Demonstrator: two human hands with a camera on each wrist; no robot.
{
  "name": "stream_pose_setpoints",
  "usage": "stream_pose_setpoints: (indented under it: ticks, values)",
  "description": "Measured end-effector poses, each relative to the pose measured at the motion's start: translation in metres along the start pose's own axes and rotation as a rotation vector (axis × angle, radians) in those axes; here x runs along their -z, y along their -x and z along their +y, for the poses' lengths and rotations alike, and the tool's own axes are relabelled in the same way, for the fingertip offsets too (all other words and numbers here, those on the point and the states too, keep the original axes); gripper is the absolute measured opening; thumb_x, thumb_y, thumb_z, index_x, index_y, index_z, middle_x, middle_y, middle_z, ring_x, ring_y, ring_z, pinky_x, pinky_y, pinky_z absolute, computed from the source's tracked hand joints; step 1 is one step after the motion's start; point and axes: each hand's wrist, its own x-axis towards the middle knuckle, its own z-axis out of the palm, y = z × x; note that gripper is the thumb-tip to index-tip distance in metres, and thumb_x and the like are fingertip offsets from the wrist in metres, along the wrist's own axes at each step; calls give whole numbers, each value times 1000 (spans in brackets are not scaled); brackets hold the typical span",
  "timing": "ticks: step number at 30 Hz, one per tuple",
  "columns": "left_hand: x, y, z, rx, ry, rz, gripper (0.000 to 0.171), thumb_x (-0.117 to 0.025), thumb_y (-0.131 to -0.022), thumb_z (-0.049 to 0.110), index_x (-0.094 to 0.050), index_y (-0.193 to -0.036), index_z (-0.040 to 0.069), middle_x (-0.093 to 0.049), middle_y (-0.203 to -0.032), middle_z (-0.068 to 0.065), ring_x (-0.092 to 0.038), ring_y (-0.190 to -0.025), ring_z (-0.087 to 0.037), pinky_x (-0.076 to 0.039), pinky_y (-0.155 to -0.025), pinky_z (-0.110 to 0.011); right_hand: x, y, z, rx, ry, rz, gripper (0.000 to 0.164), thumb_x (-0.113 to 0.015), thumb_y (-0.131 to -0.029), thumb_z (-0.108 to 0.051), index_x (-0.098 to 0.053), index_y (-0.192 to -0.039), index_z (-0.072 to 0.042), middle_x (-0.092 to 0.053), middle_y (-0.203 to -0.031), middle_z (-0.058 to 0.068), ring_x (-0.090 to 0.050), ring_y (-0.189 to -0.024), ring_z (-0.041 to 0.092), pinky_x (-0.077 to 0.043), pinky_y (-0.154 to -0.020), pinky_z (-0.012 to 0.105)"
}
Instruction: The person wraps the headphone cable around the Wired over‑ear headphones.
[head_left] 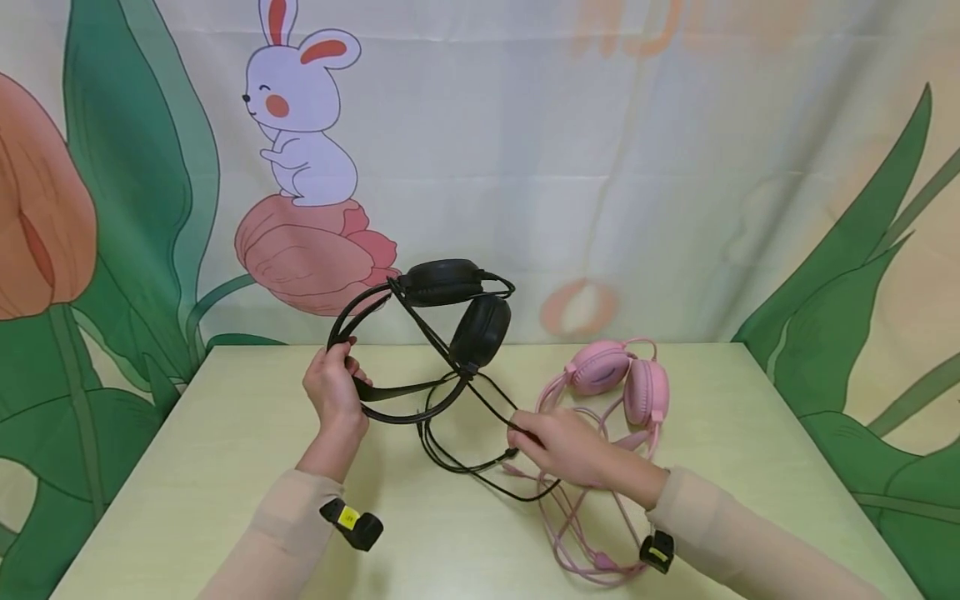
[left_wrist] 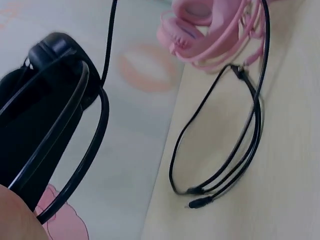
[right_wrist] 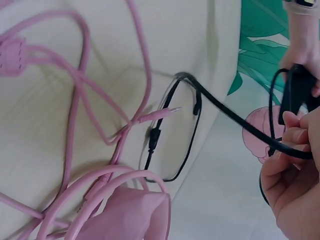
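A: Where are the black headphones (head_left: 482,332)?
B: Raised above the desk (head_left: 225,433), tilted, with both ear cups (head_left: 444,282) facing away from the person.

A: And the left hand (head_left: 337,392)?
B: Its grip is curled round the headband (head_left: 397,420), at the bend farthest from the cups.

A: What about the right hand (head_left: 564,448)?
B: A narrow grip there: thumb and fingers pinch the black cable (right_wrist: 240,121). Part of that cable loops below, between the two hands; I can't tell how much of it touches the desk.

A: Anything near it?
B: Yes, pink headphones (head_left: 647,398) rest on the desk just beyond the right hand. Their pink cable (right_wrist: 74,120) spreads in loose loops, partly under the right forearm, and its pink plug (right_wrist: 154,115) shows next to the black loop in the right wrist view.

A: Behind everything?
B: A printed backdrop (head_left: 465,125) with a rabbit (head_left: 311,167) sitting on a pink flower (head_left: 303,246).
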Motion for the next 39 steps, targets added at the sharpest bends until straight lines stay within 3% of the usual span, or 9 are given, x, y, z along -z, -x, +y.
stream_pose_setpoints:
  ticks: [5, 12, 20, 31, 36, 39]
  values:
    - [7, -5, -1, 13, -19, 60, 16, -47, -88, 14, -59, -82, 7, -34, -54, 4, -33, -42, -8, -32, -40, -20, 9, 1, -4, -14, -165, -22, 17, -46, -96, -28, -59, -87, -23, -52, -67, -15, -36, -52, -2, -32, -48, 16]
    - [10, -9, -2, -77, -86, 68, 14, -49, -87, 12, -61, -82, 8, -37, -54, 3, -35, -40, -7, -36, -39, -19, 17, 2, -11, -18, -333, -91, 17, -47, -95, -30, -59, -85, -24, -48, -65, -13, -41, -57, 0, -35, -51, 16]
    - [14, -14, 1, -141, -147, 96, 14, -50, -88, 14, -62, -80, 9, -41, -56, 4, -39, -39, -6, -38, -41, -18, 34, 1, -18, 23, -504, -127, 15, -52, -93, -21, -52, -79, -17, -49, -71, -8, -45, -65, 4, -40, -57, 19]
    - [13, -14, 3, -163, -152, 141, 14, -51, -86, 14, -61, -77, 11, -42, -54, 3, -41, -38, -7, -39, -41, -19, 54, 0, -26, 13, -857, -251, 9, -44, -96, -9, -45, -90, -3, -50, -66, 9, -52, -55, 19, -44, -49, 24]
    - [14, -18, 4, -216, -280, 206, 11, -54, -84, 17, -60, -74, 16, -46, -56, 5, -44, -44, -5, -37, -50, -21, 71, 0, -34, 12, -893, -226, 6, -43, -96, -8, -46, -94, -2, -42, -62, 4, -41, -47, 12, -34, -40, 22]
    - [18, -21, 4, -243, -376, 251, 9, -56, -83, 18, -59, -74, 17, -47, -58, 9, -44, -56, -5, -33, -58, -22, 85, -2, -36, 54, -806, -181, 7, -43, -96, -6, -49, -94, -3, -38, -62, -1, -33, -48, 7, -28, -40, 21]
